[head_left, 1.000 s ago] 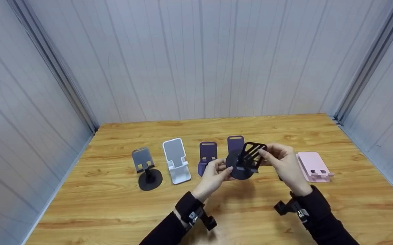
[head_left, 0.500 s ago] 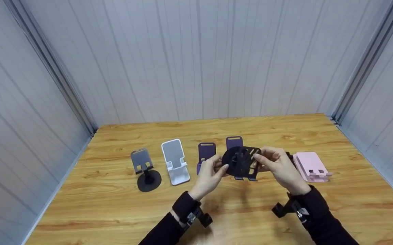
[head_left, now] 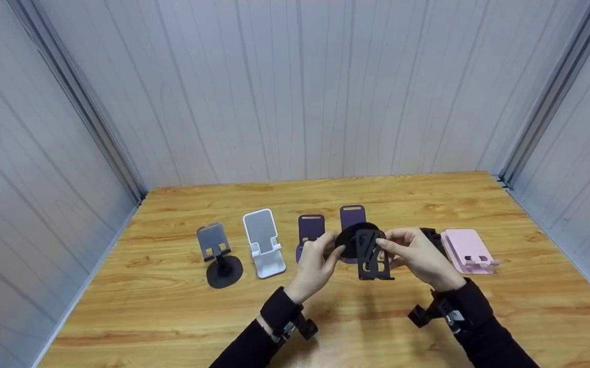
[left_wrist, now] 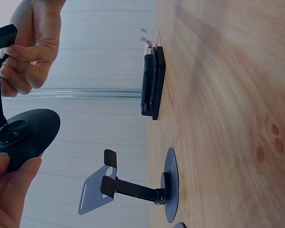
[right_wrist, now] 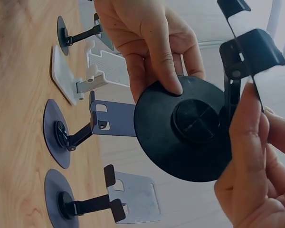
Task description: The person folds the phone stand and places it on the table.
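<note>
A black phone stand is held up off the table between both hands. My left hand (head_left: 316, 267) pinches the rim of its round base (head_left: 345, 242), thumb on the face of the disc, as the right wrist view also shows. The fingers of my right hand (head_left: 417, 254) pinch the slotted phone plate (head_left: 366, 255) by its right edge. This plate hangs in front of the disc with its two lips at the bottom. In the right wrist view, a hinged arm (right_wrist: 232, 92) joins the base and plate. Two purple phone stands (head_left: 311, 225) (head_left: 352, 216) stand behind, partly hidden by the hands and black stand.
At the left stand a dark phone stand with a round base (head_left: 224, 272) and a white phone stand (head_left: 266, 260). To the right lie a folded black stand (head_left: 430, 236), partly behind my right hand, and a folded pink stand (head_left: 468, 248). Panelled walls (head_left: 295, 92) enclose the wooden table (head_left: 172, 317).
The held stand's plate has swung from a tilt up to the right, through lying sideways, to hanging down before the base. My right hand has shifted slightly left and down.
</note>
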`<state>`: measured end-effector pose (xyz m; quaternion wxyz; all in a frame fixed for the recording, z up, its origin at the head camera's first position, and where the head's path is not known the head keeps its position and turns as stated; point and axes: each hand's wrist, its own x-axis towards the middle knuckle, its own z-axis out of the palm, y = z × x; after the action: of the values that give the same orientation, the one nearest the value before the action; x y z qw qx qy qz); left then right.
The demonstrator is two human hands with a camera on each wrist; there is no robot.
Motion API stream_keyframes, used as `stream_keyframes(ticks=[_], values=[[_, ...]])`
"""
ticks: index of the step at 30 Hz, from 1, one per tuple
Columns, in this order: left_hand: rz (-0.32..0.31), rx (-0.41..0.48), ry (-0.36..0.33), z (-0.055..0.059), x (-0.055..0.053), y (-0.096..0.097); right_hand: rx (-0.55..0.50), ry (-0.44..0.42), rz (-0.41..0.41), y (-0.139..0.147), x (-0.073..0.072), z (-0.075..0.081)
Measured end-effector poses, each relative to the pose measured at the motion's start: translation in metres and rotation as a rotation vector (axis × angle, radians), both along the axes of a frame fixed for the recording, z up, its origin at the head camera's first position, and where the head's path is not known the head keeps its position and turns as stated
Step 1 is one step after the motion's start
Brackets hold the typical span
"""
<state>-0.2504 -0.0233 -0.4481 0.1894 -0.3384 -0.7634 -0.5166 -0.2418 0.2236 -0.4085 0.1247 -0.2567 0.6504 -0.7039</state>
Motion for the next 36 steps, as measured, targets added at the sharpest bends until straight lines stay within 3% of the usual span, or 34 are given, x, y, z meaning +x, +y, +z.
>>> stream_keyframes(ticks=[5, 10, 13, 19, 22, 26, 30, 36], values=[[-0.008, -0.02, 0.044, 0.001, 0.0016, -0.0001, 0.017, -0.083, 0.064, 0.0024, -0.0044, -0.0048], [-0.031, -0.024, 0.021, -0.0002, 0.0006, -0.0011, -0.006, -0.142, 0.093, 0.0024, -0.0046, -0.0057], [-0.059, 0.011, -0.039, -0.0009, -0.0002, -0.0014, 0.023, -0.129, 0.032, 0.0009, -0.0026, -0.0038], [-0.067, 0.094, -0.17, -0.0003, 0.0012, -0.0005, 0.15, -0.088, -0.189, -0.0036, 0.0019, -0.001], [-0.085, 0.131, -0.24, 0.0001, 0.002, 0.0, 0.197, -0.087, -0.231, -0.004, 0.0026, -0.0016], [-0.122, 0.2, -0.326, 0.0014, 0.0028, 0.0008, 0.163, -0.12, -0.127, -0.003, 0.0019, -0.0036], [-0.138, 0.239, -0.366, 0.002, 0.0028, 0.002, 0.028, -0.157, 0.008, -0.0028, 0.0002, -0.0067], [-0.164, 0.261, -0.425, 0.0019, 0.0043, 0.0013, -0.04, -0.166, 0.016, -0.0044, 0.0005, -0.0077]])
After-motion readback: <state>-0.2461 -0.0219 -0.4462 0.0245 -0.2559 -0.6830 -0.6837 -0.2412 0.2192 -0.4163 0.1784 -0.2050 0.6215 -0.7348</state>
